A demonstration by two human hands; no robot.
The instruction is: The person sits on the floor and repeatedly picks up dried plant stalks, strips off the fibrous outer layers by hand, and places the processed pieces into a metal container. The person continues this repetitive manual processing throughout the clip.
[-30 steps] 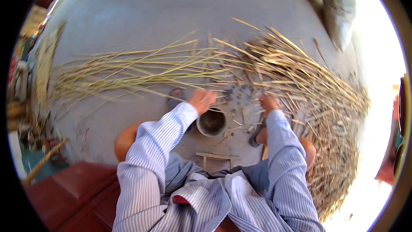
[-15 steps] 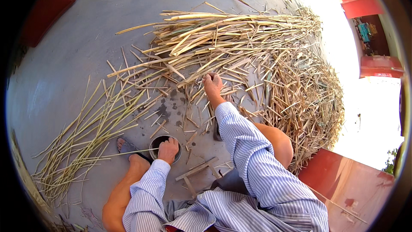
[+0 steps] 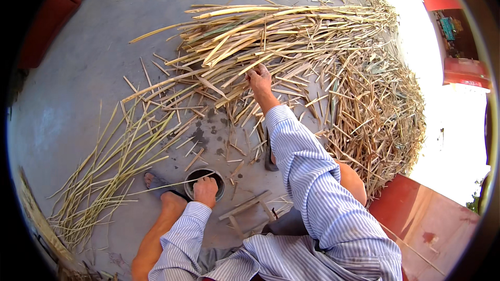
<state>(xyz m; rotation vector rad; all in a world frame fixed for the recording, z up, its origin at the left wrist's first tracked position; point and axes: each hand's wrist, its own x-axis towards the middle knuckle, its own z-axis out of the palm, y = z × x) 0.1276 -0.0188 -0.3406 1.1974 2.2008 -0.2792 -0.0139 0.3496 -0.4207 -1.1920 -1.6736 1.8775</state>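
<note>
A heap of long, pale yellow-green split cane stalks (image 3: 271, 31) lies across the grey concrete floor (image 3: 88, 73), dry, flat-sided and crossing one another. The right hand (image 3: 259, 79) reaches out over the heap, its fingers curled down onto a stalk there; whether it grips it I cannot tell. The left hand (image 3: 205, 191) rests closed on the rim of a small round dark pot (image 3: 202, 176) between the feet, pinching a thin pale strip (image 3: 156, 187). A tangle of shorter brown stalk offcuts (image 3: 380, 119) lies to the right. Red-painted steps (image 3: 432, 224) border the floor.
</note>
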